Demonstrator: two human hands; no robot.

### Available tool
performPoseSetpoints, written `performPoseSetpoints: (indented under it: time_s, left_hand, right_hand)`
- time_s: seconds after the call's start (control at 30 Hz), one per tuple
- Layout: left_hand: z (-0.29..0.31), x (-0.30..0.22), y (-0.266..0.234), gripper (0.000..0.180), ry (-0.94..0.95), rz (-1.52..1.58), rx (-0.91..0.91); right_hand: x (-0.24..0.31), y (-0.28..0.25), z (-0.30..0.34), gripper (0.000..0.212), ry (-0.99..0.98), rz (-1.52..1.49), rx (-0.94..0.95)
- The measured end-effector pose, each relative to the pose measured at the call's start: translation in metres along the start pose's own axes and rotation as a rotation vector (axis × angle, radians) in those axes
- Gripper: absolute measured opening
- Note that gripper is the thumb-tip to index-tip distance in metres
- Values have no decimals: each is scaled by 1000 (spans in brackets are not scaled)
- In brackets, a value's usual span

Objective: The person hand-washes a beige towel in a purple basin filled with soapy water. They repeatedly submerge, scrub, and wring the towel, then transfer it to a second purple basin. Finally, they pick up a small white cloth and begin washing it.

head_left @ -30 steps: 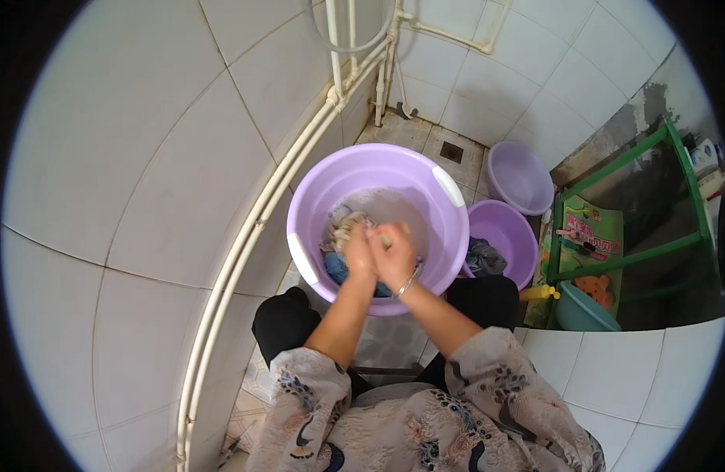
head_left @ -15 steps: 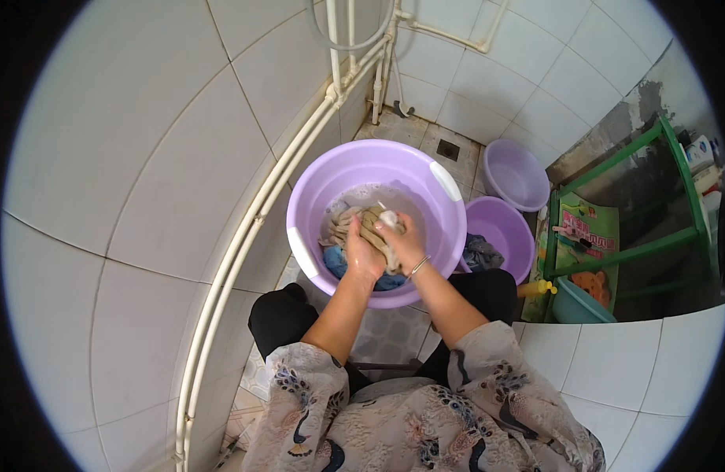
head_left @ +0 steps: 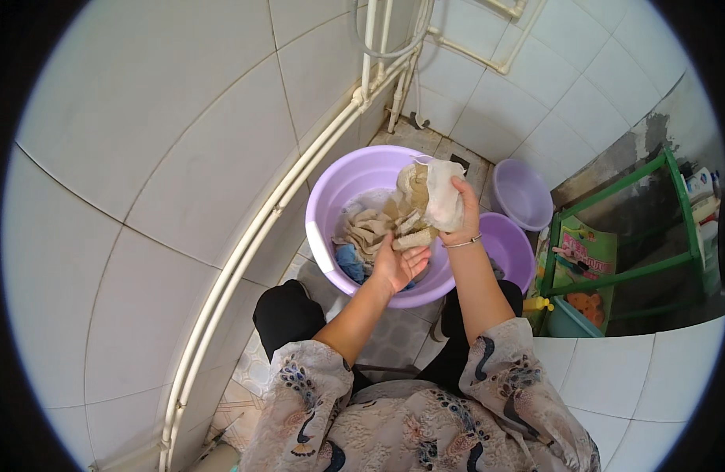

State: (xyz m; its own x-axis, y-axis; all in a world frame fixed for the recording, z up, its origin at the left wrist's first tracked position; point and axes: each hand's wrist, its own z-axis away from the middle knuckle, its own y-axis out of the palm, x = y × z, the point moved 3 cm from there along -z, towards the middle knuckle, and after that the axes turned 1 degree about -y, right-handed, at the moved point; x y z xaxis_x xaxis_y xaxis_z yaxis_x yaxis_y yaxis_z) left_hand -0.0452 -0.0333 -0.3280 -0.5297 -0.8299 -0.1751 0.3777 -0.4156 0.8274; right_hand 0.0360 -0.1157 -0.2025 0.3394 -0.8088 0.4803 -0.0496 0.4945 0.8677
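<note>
A big lilac basin [head_left: 331, 185] with white grips stands between my knees, with sudsy water inside. My right hand [head_left: 464, 220] is closed on a thin, wet white cloth [head_left: 443, 197] with a short string-like end, raised over the basin's right side. A tan cloth [head_left: 370, 230] lies bunched in the basin; part of it rises beside the white cloth. Whether my right fingers also grip the tan one is hidden. My left hand [head_left: 398, 267] is palm up below it, fingers stretched out, touching the tan cloth's edge. A blue cloth [head_left: 350, 263] sits low in the basin at the left.
A smaller purple basin [head_left: 510, 250] with dark cloth stands at the right, and a pale purple basin [head_left: 523, 193] behind it. Farther right is a green-framed rack [head_left: 610, 277] with bottles and a teal basin [head_left: 575, 316]. Cream pipes [head_left: 277, 211] run along the left wall.
My right hand has lifted the white cloth up and to the right, with part of the tan cloth raised. My left hand has opened. The view has shifted slightly.
</note>
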Motion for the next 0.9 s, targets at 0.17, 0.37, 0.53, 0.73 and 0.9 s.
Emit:
performPoseSetpoints:
  time_s: [0.17,0.37,0.53,0.73,0.9]
  left_hand:
    - [16,-30,62,73,262,319,364]
    - [29,-63,73,51,406,283,246]
    - [15,-51,46,44,453,-27,0]
    - [13,-24,31,46,484,-96,26]
    - [0,-50,-1,50,397,-11,10]
  right_hand:
    - [33,18,26,43,36,82,78]
    - [53,-21,31,41,-150,384,-66]
    - [-54,-5,37,32,-807,1442,61]
    - [-51,-48,0,27,-493,1291,-421]
    - [-82,-17,35,19,-876,1500,30]
